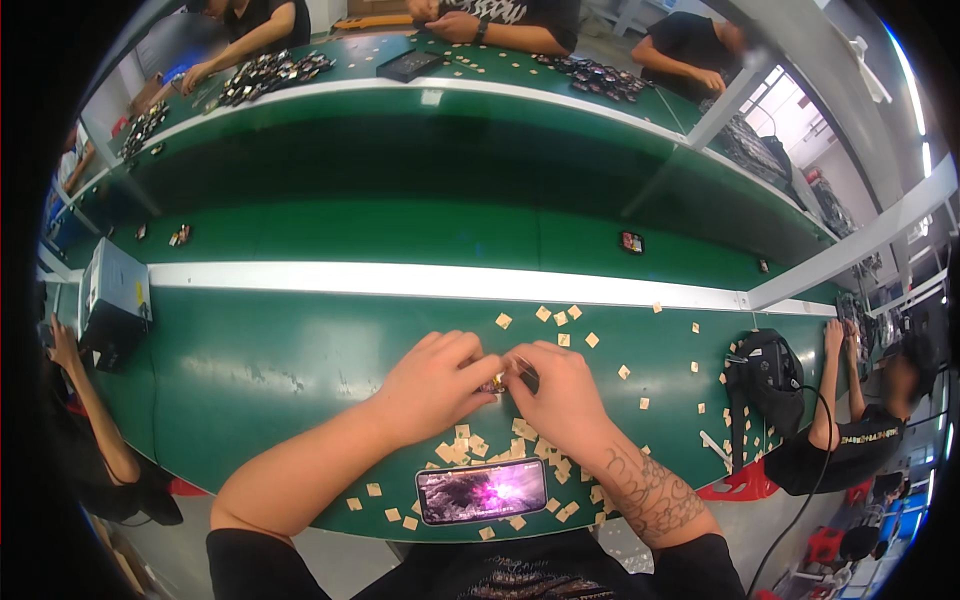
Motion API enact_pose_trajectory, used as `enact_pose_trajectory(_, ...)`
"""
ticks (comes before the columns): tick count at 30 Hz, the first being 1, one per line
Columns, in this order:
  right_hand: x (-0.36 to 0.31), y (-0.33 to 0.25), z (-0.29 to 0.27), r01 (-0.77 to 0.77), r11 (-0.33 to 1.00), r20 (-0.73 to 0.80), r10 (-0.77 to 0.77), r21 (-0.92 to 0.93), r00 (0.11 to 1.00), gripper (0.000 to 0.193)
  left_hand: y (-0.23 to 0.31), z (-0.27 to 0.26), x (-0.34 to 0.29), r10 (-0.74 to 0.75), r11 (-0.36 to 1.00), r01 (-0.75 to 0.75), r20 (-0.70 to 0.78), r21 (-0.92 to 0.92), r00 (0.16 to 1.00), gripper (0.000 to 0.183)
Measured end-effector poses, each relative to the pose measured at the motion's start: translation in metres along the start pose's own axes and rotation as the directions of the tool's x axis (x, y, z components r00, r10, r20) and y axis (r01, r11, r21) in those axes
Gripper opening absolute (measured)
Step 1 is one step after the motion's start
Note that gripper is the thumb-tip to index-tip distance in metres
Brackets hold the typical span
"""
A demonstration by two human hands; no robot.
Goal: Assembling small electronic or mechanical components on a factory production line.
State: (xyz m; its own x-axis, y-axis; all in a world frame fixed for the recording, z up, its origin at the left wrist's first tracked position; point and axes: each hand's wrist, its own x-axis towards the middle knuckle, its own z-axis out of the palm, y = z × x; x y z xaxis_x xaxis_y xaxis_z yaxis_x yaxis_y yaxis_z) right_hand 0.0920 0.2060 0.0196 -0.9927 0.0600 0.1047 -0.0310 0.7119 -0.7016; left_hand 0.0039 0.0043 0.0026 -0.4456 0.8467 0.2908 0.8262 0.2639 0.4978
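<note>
Head view: over the middle of a green tabletop (260, 370), the left hand (432, 388) and right hand (555, 395) meet, fingertips pinching a small part (494, 384), mostly hidden. Pale squares (564, 340) lie scattered around the right hand and toward the near edge, where a lit phone (482, 492) rests. Near the right edge sits a black bag (768, 372); near the far left corner, a grey box (122, 292).
</note>
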Motion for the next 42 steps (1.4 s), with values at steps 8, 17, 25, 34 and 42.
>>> enact_pose_trajectory(8, -0.010, 0.008, -0.013, -0.006, 0.995, -0.010, 0.007, 0.102, 1.000, 0.023, 0.004, 0.003, -0.004, 0.058, 0.997, -0.058, 0.007, 0.050, 0.998, 0.028)
enact_pose_trajectory(17, -0.006, 0.012, -0.006, -0.038, 0.989, 0.046, 0.031, 0.146, 0.998, 0.022, 0.011, -0.003, 0.003, 0.065, 0.994, -0.066, 0.007, 0.085, 0.998, 0.024)
enact_pose_trajectory(25, 0.001, 0.018, -0.006, -0.088, 0.964, 0.117, 0.060, 0.253, 0.991, 0.014, 0.007, 0.000, 0.003, 0.135, 0.990, -0.131, -0.098, 0.047, 0.986, 0.035)
enact_pose_trajectory(34, -0.003, 0.008, -0.005, -0.194, 0.817, 0.125, 0.150, 0.543, 0.981, 0.013, 0.014, -0.001, 0.006, -0.352, 0.764, 0.351, 0.106, -0.542, 0.930, 0.029)
enact_pose_trajectory(42, 0.002, 0.025, -0.005, 0.141, 0.948, -0.277, -0.060, 0.285, 0.959, 0.026, -0.034, -0.005, 0.043, -0.519, 0.809, 0.414, -0.176, -0.418, 0.836, 0.015)
